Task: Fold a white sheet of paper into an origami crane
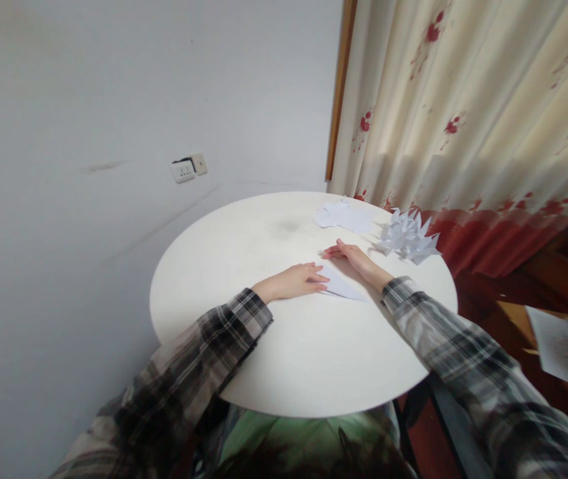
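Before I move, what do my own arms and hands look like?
Both arms wear long plaid sleeves in black, grey and whitish checks, with cuffs at the wrists. The left hand and right hand are bare, without gloves.

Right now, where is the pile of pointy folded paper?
In the head view, the pointy paper pile sits on the right of the white table, beyond the right hand and beside the flat papers.

Paper piece (340, 286): on the table (304, 366), near its middle
Sheets (348, 217): on the table, behind the paper piece
Paper cluster (408, 238): right of the sheets
Curtain (468, 100): behind the cluster
Socket (184, 171): left, on the wall (89, 86)
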`<state>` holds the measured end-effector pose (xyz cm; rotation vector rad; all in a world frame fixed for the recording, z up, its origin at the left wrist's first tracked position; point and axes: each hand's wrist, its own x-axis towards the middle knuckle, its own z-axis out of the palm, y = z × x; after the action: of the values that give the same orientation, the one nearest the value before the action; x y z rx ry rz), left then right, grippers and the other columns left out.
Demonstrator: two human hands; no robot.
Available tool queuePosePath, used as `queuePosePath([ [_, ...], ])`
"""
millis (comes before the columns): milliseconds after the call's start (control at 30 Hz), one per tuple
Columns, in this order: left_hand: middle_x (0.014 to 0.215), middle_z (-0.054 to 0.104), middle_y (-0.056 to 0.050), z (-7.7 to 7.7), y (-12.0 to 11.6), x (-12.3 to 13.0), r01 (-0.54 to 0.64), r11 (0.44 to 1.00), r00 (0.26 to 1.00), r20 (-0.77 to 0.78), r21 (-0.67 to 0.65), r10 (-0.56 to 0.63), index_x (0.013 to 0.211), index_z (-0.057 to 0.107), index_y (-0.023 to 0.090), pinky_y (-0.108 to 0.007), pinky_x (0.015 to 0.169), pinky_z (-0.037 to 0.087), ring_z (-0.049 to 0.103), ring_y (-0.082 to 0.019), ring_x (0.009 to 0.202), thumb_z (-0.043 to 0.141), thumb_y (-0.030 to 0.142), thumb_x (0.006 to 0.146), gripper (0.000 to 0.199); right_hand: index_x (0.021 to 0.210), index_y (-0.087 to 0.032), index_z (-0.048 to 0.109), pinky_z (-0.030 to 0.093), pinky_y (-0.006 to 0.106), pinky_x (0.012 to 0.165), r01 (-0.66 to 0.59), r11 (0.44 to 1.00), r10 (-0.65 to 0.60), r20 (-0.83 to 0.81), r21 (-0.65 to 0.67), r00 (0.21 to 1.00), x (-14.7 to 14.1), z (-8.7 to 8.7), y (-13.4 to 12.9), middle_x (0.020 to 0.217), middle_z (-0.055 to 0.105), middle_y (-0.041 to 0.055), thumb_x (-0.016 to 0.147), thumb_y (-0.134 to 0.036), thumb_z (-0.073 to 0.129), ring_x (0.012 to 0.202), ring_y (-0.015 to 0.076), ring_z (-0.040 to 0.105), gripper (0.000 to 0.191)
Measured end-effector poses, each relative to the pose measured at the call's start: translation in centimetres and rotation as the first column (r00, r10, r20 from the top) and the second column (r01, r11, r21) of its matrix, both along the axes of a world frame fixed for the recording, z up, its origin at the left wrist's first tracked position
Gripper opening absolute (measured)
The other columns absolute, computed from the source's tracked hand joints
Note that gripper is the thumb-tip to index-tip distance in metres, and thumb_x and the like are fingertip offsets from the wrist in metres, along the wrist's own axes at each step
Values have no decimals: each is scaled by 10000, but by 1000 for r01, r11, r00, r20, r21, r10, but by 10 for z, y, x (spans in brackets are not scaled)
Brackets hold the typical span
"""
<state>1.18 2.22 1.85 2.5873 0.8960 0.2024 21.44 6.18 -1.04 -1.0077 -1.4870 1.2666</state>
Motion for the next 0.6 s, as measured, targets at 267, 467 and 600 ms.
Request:
queuePosePath([
  [267,1066,660,-46,-4,4,-2,-102,966,995,31,237,98,1131,594,204,-263,840,435,624,-172,917,368,217,900,323,866,-140,662,417,364,883,80,996,-81,-2,-36,997,2,-3,7,917,702,124,773,-677,404,883,220,631,603],
  [467,1178,577,-102,-13,5,-1,-159,886,976,-68,435,209,1158,555,157,-327,912,423,529,-225,1073,435,113,827,354,1005,-171,611,424,329,884,41,997,-47,-82,-72,996,-1,5,0,1078,648,114,808,-711,188,1022,213,595,714],
  [600,1198,553,-131,-12,7,0,-288,844,935,-58,452,350,1134,565,148,-327,906,431,551,-221,1061,405,122,864,314,1088,-210,561,403,336,925,86,996,-84,-134,12,987,-4,12,-8,1164,600,102,792,-726,186,1120,213,534,702],
])
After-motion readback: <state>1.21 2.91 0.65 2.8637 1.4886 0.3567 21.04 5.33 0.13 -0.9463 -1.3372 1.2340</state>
